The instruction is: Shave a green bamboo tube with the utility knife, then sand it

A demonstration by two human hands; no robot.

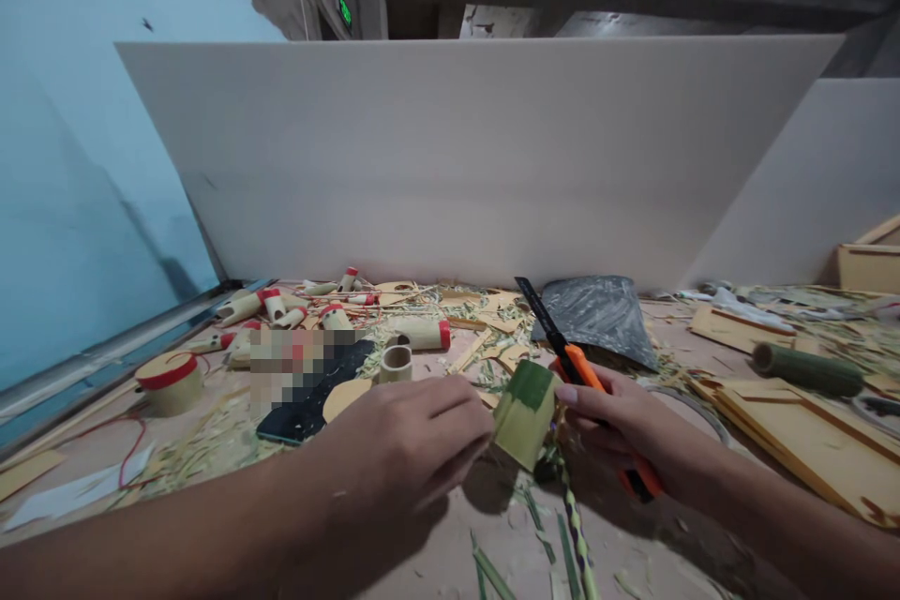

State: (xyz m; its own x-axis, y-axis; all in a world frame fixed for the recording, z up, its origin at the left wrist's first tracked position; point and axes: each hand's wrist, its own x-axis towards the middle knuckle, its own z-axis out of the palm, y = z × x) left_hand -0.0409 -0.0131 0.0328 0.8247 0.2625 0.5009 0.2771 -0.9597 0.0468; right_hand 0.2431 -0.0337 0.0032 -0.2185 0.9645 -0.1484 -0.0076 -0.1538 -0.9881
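Observation:
A short bamboo piece (524, 414), dark green at its top and pale where the skin is peeled, is held tilted between my hands. My left hand (414, 436) has its fingers curled against the left side of the piece. In my right hand (625, 417) is an orange and black utility knife (585, 367), its dark blade pointing up and to the left; my right thumb is close to the bamboo's right edge. A patterned cord (577, 525) hangs or lies below the piece.
Red-rimmed bamboo tubes (422, 334), a dark phone-like slab (320, 394) and shavings lie ahead and left. A grey plastic bag (594, 314) sits behind the knife. Wooden trays (808, 436) and a green bamboo tube (808, 370) are right. A white panel (478, 159) stands behind.

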